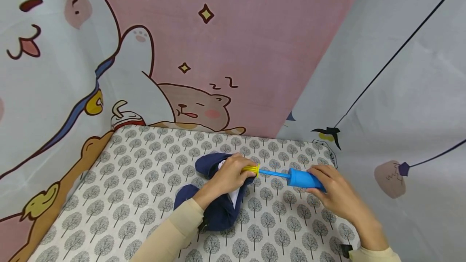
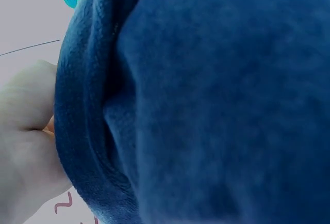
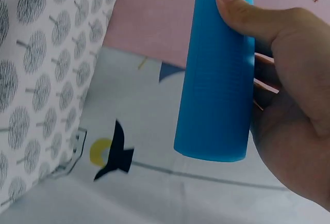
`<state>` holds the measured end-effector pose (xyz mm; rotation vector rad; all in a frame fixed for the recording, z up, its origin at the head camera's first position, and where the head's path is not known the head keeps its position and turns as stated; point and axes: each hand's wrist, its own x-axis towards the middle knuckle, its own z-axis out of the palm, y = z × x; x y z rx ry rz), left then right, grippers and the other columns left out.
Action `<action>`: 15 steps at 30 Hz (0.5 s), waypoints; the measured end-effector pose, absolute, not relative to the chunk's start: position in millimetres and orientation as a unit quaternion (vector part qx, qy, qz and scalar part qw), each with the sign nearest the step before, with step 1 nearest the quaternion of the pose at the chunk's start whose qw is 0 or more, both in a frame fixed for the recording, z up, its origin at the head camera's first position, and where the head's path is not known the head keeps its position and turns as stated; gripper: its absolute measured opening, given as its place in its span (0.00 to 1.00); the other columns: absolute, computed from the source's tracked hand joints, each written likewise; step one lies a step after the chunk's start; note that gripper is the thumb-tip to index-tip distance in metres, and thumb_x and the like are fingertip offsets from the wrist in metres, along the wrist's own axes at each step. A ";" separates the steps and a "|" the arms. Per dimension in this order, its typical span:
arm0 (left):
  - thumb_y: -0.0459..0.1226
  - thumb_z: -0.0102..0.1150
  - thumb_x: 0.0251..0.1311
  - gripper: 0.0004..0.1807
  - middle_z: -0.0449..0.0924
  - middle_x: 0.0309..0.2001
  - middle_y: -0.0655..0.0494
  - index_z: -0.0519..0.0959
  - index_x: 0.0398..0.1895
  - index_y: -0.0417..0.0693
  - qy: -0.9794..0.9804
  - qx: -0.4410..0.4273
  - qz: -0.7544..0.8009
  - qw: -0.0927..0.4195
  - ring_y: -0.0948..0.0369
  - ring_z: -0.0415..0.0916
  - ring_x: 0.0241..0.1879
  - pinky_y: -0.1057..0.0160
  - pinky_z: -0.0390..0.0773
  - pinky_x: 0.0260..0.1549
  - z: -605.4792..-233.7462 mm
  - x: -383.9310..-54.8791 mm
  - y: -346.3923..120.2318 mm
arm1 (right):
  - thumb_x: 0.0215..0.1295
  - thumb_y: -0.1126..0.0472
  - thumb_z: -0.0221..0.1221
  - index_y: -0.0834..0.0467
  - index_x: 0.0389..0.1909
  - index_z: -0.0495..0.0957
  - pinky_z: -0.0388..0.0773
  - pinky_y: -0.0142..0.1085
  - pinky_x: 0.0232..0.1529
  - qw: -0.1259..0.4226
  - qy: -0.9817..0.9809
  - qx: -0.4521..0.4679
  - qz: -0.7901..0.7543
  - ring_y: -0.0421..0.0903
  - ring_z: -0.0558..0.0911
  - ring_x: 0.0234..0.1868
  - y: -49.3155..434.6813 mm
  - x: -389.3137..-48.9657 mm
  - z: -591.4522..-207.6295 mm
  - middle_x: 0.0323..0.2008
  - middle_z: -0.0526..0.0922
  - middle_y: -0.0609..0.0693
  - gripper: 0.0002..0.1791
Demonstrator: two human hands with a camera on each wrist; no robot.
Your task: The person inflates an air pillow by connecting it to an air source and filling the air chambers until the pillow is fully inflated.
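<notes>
A blue hand pump [image 1: 305,179] with a thin light-blue rod [image 1: 274,173] and a yellow end [image 1: 252,169] is stretched between my two hands. My left hand [image 1: 230,175] grips the yellow end, over a navy U-shaped neck pillow [image 1: 223,213] with a white patch on its inner side. The pillow's plush fabric [image 2: 221,100] fills most of the left wrist view and hides my left fingers there. My right hand [image 1: 336,189] wraps round the blue barrel [image 3: 216,84], its thumb along the near side in the right wrist view.
The table [image 1: 120,197] wears a white cloth printed with grey trees. Behind it hangs a pink and white cartoon curtain [image 1: 255,51], with a pale curtain side [image 1: 393,104] at the right. A small black object [image 1: 346,250] lies by my right sleeve.
</notes>
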<state>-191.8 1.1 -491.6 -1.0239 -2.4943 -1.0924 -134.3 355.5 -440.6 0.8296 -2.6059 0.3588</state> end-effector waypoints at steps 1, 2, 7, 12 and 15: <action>0.37 0.75 0.73 0.11 0.96 0.49 0.52 0.93 0.55 0.45 -0.854 -0.346 -0.373 0.111 0.56 0.84 0.46 0.60 0.87 0.48 -489.3 -191.2 0.7 | 0.47 0.65 0.88 0.67 0.61 0.87 0.88 0.68 0.55 0.190 -0.928 0.290 0.134 0.66 0.87 0.58 359.6 -132.9 -439.8 0.58 0.89 0.64 0.37; 0.37 0.75 0.73 0.12 0.96 0.49 0.52 0.93 0.55 0.45 -0.855 -0.343 -0.374 0.109 0.56 0.85 0.46 0.60 0.87 0.49 -488.4 -190.9 0.3 | 0.47 0.65 0.88 0.67 0.61 0.87 0.88 0.67 0.54 0.189 -0.929 0.284 0.140 0.66 0.87 0.58 363.4 -131.5 -438.5 0.58 0.89 0.63 0.37; 0.38 0.74 0.74 0.12 0.96 0.50 0.53 0.93 0.57 0.47 -0.854 -0.338 -0.382 0.100 0.57 0.86 0.46 0.62 0.86 0.47 -487.4 -190.8 -2.1 | 0.47 0.64 0.88 0.63 0.59 0.88 0.88 0.56 0.51 0.184 -0.937 0.257 0.149 0.63 0.88 0.55 380.5 -125.6 -430.9 0.58 0.88 0.61 0.35; 0.39 0.74 0.75 0.13 0.96 0.51 0.52 0.93 0.58 0.47 -0.854 -0.333 -0.388 0.095 0.56 0.86 0.46 0.63 0.85 0.46 -488.9 -192.4 -3.1 | 0.44 0.65 0.88 0.63 0.58 0.89 0.79 0.33 0.55 0.208 -0.929 0.270 0.144 0.59 0.88 0.54 386.9 -126.7 -426.9 0.56 0.90 0.59 0.36; 0.39 0.73 0.75 0.13 0.96 0.51 0.52 0.93 0.57 0.46 -0.854 -0.331 -0.391 0.092 0.56 0.85 0.47 0.61 0.85 0.47 -489.1 -193.1 -2.1 | 0.41 0.65 0.88 0.65 0.58 0.89 0.84 0.43 0.54 0.226 -0.919 0.292 0.135 0.60 0.88 0.53 381.8 -130.6 -427.9 0.56 0.90 0.60 0.37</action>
